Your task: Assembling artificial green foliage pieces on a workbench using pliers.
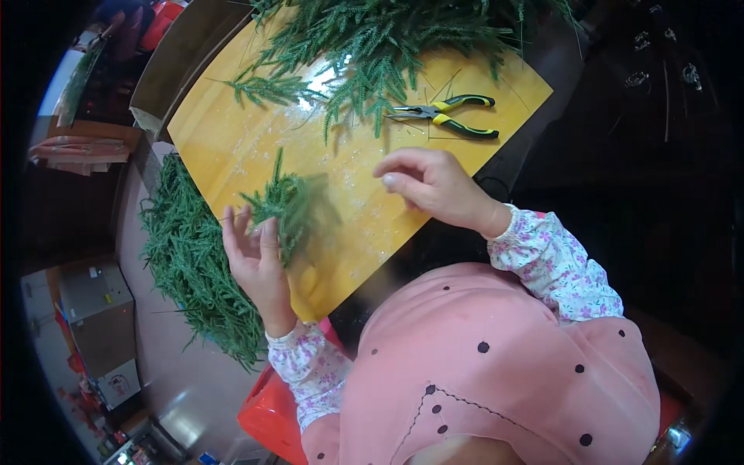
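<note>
light green sprig beside a spread left hand; take it by the stem, not the needles

item: one small green needle sprig (pixel 288 203), partly blurred. location: at the left edge of the desk (pixel 333 267), just beside the fingers of the left hand (pixel 260 267). whether it rests on the wood or hangs slightly above it cannot be told.

grip, left: thumb and fingers stand apart, pointing up toward the sprig. contact with the sprig is not confirmed.

grip, right: the right hand (pixel 440 184) is over the desk, well apart from the sprig, thumb and forefinger curled near each other. whether the tips meet, or pinch something thin, cannot be told.

handling assessment: the sprig is judged very light. its needles look soft and springy, likely to fold under pressure and to snag on neighbouring sprigs; the stem is probably stiffer and bendable. slipping is judged a minor risk, crushed or shed needles a greater one.

recommended hold: a thumb-and-finger pinch low on the stem, below the densest needles, leaving the tips free. the stem's end is not clear in this view and should be located first.

surroundings: a large heap of greenery (pixel 387 43) covers the far side of the desk, with a loose branch (pixel 267 87) at its left. pliers (pixel 425 113) with splayed black-and-yellow handles lie near the heap. a second heap (pixel 194 256) is beyond the desk's left edge.
</note>
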`<action>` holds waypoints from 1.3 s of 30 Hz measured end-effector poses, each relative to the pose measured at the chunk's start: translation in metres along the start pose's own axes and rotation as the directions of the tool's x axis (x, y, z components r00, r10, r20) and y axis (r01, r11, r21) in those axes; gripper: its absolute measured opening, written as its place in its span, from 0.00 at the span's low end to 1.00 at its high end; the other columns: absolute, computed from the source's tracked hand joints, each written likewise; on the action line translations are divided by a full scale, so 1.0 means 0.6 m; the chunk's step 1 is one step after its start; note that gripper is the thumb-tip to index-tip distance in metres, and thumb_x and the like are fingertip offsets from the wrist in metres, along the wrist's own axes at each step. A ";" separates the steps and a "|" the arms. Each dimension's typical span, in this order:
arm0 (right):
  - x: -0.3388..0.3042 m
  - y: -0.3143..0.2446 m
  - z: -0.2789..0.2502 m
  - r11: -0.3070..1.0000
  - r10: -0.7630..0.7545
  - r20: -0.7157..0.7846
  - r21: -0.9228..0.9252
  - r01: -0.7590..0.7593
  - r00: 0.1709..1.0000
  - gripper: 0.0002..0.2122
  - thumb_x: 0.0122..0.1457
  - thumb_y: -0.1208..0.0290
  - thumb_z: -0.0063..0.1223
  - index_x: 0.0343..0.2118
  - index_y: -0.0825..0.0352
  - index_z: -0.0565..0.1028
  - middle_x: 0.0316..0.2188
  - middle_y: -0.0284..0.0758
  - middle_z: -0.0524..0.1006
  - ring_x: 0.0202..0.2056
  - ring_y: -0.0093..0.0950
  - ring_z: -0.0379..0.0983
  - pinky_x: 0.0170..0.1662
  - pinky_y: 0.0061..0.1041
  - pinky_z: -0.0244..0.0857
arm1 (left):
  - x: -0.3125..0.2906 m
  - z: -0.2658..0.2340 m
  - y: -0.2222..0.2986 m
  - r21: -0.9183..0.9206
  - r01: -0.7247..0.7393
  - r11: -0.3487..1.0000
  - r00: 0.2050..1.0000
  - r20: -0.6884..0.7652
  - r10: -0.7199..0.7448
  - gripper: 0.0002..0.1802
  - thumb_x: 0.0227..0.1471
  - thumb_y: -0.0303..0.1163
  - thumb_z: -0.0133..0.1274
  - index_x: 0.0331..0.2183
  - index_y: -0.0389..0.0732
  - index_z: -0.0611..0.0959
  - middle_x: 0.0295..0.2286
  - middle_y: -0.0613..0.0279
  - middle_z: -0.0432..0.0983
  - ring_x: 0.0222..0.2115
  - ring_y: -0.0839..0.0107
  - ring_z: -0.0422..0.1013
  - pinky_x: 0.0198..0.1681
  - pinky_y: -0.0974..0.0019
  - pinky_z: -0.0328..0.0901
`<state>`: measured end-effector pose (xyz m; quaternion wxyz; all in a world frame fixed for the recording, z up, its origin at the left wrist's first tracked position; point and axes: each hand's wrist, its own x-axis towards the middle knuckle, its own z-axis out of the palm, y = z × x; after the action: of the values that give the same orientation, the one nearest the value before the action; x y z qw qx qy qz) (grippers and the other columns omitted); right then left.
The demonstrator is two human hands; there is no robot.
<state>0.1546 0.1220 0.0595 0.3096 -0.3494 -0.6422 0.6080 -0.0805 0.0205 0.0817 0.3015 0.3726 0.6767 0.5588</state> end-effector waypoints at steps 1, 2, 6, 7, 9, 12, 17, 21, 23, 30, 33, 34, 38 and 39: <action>0.006 -0.005 -0.003 1.000 -0.009 -0.022 -0.014 0.009 1.000 0.08 0.57 0.72 0.50 0.38 0.68 0.76 0.23 0.28 0.73 0.20 0.15 0.67 0.25 0.16 0.62 | 0.000 0.001 0.002 0.006 -0.081 0.997 0.993 -0.089 0.081 0.27 0.52 0.22 0.52 0.53 0.35 0.65 0.44 0.55 0.69 0.37 0.73 0.69 0.38 0.71 0.68; 0.014 -0.010 -0.004 0.999 -0.018 -0.041 -0.028 0.017 0.999 0.08 0.57 0.72 0.50 0.38 0.68 0.75 0.23 0.29 0.74 0.20 0.16 0.67 0.25 0.17 0.63 | -0.001 0.002 0.004 0.021 -0.159 0.987 0.971 -0.180 0.160 0.26 0.52 0.22 0.51 0.53 0.35 0.65 0.43 0.55 0.69 0.38 0.73 0.69 0.38 0.71 0.68; 0.085 -0.025 0.005 0.878 -0.359 -0.103 -0.375 0.298 0.928 0.08 0.55 0.73 0.51 0.36 0.68 0.76 0.25 0.34 0.75 0.23 0.22 0.70 0.26 0.20 0.64 | -0.028 -0.005 0.027 0.178 -0.330 0.927 0.864 -0.339 0.373 0.23 0.51 0.19 0.51 0.50 0.35 0.67 0.41 0.55 0.67 0.37 0.73 0.67 0.36 0.71 0.68; 0.113 -0.030 0.012 0.750 -0.511 -0.079 -0.527 0.400 0.856 0.07 0.54 0.73 0.52 0.35 0.67 0.76 0.25 0.36 0.76 0.24 0.24 0.71 0.27 0.22 0.65 | -0.038 -0.010 0.031 0.248 -0.366 0.897 0.821 -0.368 0.437 0.22 0.51 0.18 0.51 0.49 0.35 0.68 0.40 0.54 0.66 0.37 0.73 0.67 0.36 0.71 0.68; 0.190 -0.027 0.042 0.625 -0.595 -0.045 -0.653 0.427 0.802 0.07 0.53 0.72 0.52 0.33 0.67 0.76 0.26 0.37 0.76 0.26 0.27 0.72 0.29 0.25 0.65 | -0.058 -0.029 0.030 0.296 -0.432 0.852 0.786 -0.340 0.517 0.22 0.49 0.17 0.51 0.47 0.35 0.69 0.40 0.54 0.66 0.35 0.72 0.67 0.35 0.71 0.68; 0.298 -0.028 0.079 0.315 -0.643 0.050 -0.892 0.324 0.764 0.06 0.51 0.70 0.53 0.30 0.65 0.75 0.26 0.36 0.76 0.29 0.30 0.72 0.32 0.29 0.65 | -0.077 -0.038 0.039 0.353 -0.573 0.740 0.709 -0.240 0.663 0.20 0.47 0.14 0.52 0.44 0.35 0.71 0.39 0.54 0.66 0.33 0.71 0.67 0.34 0.70 0.68; 0.382 0.002 0.100 -0.037 -0.466 0.105 -0.994 0.099 0.879 0.06 0.49 0.67 0.55 0.25 0.63 0.75 0.23 0.30 0.74 0.30 0.30 0.70 0.33 0.29 0.62 | -0.081 -0.043 0.052 0.223 -0.625 0.748 0.755 -0.070 0.652 0.20 0.43 0.13 0.54 0.41 0.36 0.74 0.33 0.55 0.71 0.29 0.67 0.69 0.30 0.69 0.68; 0.338 -0.023 0.106 0.179 -0.670 0.057 -0.955 0.236 0.740 0.08 0.47 0.65 0.57 0.20 0.62 0.73 0.20 0.32 0.72 0.27 0.31 0.69 0.30 0.28 0.60 | -0.075 -0.065 0.061 0.148 -0.648 0.747 0.758 0.213 0.616 0.19 0.46 0.18 0.55 0.43 0.36 0.73 0.33 0.53 0.73 0.29 0.67 0.70 0.28 0.69 0.68; 0.281 -0.049 0.096 0.321 -0.707 0.007 -0.888 0.330 0.707 0.08 0.47 0.65 0.57 0.19 0.62 0.72 0.19 0.33 0.71 0.25 0.31 0.68 0.28 0.29 0.59 | -0.069 -0.063 0.067 0.090 -0.655 0.750 0.672 0.522 0.525 0.17 0.51 0.23 0.53 0.44 0.35 0.72 0.36 0.50 0.73 0.30 0.67 0.71 0.29 0.69 0.67; 0.029 -0.066 0.029 0.390 -0.869 -0.074 -0.710 0.587 0.489 0.11 0.39 0.72 0.61 0.20 0.62 0.67 0.18 0.33 0.65 0.20 0.31 0.62 0.25 0.30 0.55 | -0.074 0.084 0.069 -0.373 0.472 0.799 0.826 0.503 -0.254 0.16 0.59 0.35 0.44 0.44 0.34 0.73 0.30 0.57 0.76 0.30 0.67 0.73 0.30 0.69 0.68; -0.049 -0.055 0.019 0.394 -0.828 0.055 -0.651 0.648 0.559 0.10 0.39 0.75 0.60 0.21 0.62 0.68 0.20 0.32 0.66 0.20 0.31 0.62 0.25 0.31 0.56 | -0.060 0.127 0.078 -0.581 0.513 0.632 0.856 0.289 -0.428 0.21 0.61 0.43 0.40 0.43 0.33 0.71 0.26 0.59 0.75 0.26 0.68 0.73 0.28 0.69 0.68; -0.061 -0.049 0.014 0.420 -0.762 0.211 -0.560 0.714 0.613 0.09 0.41 0.75 0.60 0.22 0.63 0.69 0.20 0.32 0.66 0.20 0.31 0.63 0.25 0.30 0.56 | -0.065 0.130 0.076 -0.577 0.515 0.634 0.855 0.291 -0.430 0.21 0.61 0.43 0.40 0.43 0.33 0.71 0.26 0.59 0.75 0.26 0.68 0.73 0.28 0.69 0.68; -0.088 -0.036 -0.023 0.647 -0.520 0.483 -0.315 0.694 0.704 0.06 0.46 0.74 0.58 0.25 0.65 0.72 0.23 0.33 0.69 0.22 0.29 0.66 0.26 0.28 0.59 | -0.082 0.119 0.063 -0.385 0.404 0.830 0.893 0.361 -0.268 0.18 0.61 0.41 0.41 0.41 0.34 0.73 0.20 0.65 0.69 0.20 0.75 0.67 0.23 0.73 0.64; -0.086 -0.031 -0.038 0.770 -0.436 0.457 -0.256 0.584 0.776 0.06 0.48 0.73 0.57 0.28 0.65 0.73 0.25 0.33 0.70 0.23 0.27 0.67 0.26 0.27 0.61 | -0.086 0.117 0.063 -0.346 0.394 0.851 0.892 0.366 -0.265 0.18 0.61 0.40 0.41 0.40 0.34 0.73 0.19 0.67 0.67 0.19 0.76 0.65 0.22 0.73 0.63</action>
<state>0.2011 0.0921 0.0810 0.2637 -0.0902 -0.8661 0.4150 0.0116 0.0180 0.1047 0.5660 0.2592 0.5431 0.5635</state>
